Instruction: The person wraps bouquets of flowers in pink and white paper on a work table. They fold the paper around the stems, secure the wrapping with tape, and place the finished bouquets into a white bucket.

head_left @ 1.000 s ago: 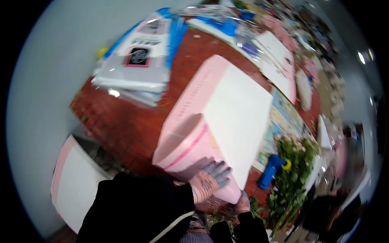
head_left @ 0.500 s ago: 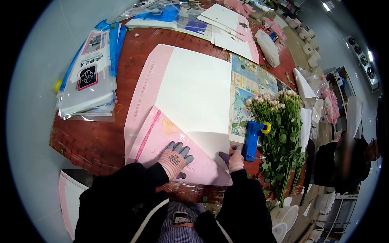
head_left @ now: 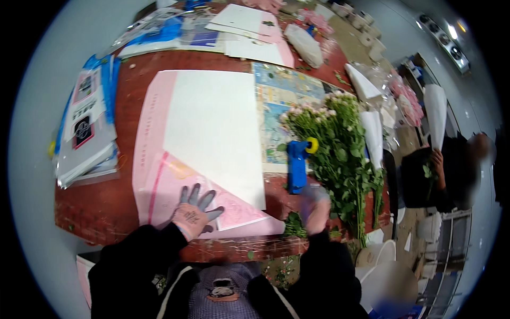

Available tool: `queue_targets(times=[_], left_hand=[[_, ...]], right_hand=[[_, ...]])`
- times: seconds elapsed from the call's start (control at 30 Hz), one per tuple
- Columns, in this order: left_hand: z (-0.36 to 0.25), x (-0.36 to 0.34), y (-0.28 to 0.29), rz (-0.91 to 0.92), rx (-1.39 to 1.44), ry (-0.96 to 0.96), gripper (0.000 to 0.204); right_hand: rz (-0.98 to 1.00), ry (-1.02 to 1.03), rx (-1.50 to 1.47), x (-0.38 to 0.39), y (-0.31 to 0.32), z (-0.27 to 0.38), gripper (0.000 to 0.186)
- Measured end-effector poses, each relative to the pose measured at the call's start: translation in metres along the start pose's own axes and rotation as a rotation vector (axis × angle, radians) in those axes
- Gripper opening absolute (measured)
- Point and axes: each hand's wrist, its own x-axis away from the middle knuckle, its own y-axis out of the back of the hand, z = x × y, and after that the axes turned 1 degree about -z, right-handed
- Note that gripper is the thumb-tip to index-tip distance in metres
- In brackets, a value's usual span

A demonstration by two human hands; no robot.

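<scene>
**Our left hand (head_left: 195,211) lies flat on the pink and white paper (head_left: 212,122)**

We have the paper on the red desk (head_left: 95,212), by the middle of its near edge. A pink flap (head_left: 178,175) is folded over the white side, and our left hand rests on it with the fingers spread wide. Our right hand (head_left: 315,207) is just by the near end of the blue tape holder (head_left: 297,167). It is blurry, so we cannot tell if it is open or pinching something. Both our hands wear gloves.

Pink flowers (head_left: 340,143) with long green stems lie along the desk's right edge, beside the tape holder. Clear bags (head_left: 87,127) are piled at the left edge. More white and pink sheets (head_left: 247,32) lie toward the far edge. Off to the right, another person (head_left: 433,183) holds a white paper cone (head_left: 435,111).
</scene>
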Motion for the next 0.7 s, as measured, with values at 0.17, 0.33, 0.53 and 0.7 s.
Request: queue_targets(times=[0.17, 0.33, 0.53, 0.7], left_hand=[[-0.011, -0.017, -0.009, -0.032, -0.087, -0.105, 0.059], [-0.007, -0.004, -0.014, 0.007, -0.082, -0.005, 0.061], [-0.022, -0.024, -0.01, -0.086, -0.112, -0.116, 0.061], [-0.016, 0.014, -0.007, 0.025, -0.025, 0.036, 0.062]], right_hand=[[0.164, -0.701, -0.734, -0.037, 0.026, -0.122, 0.029], [0.119, -0.717, -0.776, -0.016, 0.043, -0.066, 0.016], [0.149, -0.722, -0.342, 0.086, -0.023, -0.161, 0.026], [0.154, -0.796, -1.272, 0.044, -0.02, -0.006, 0.018]])
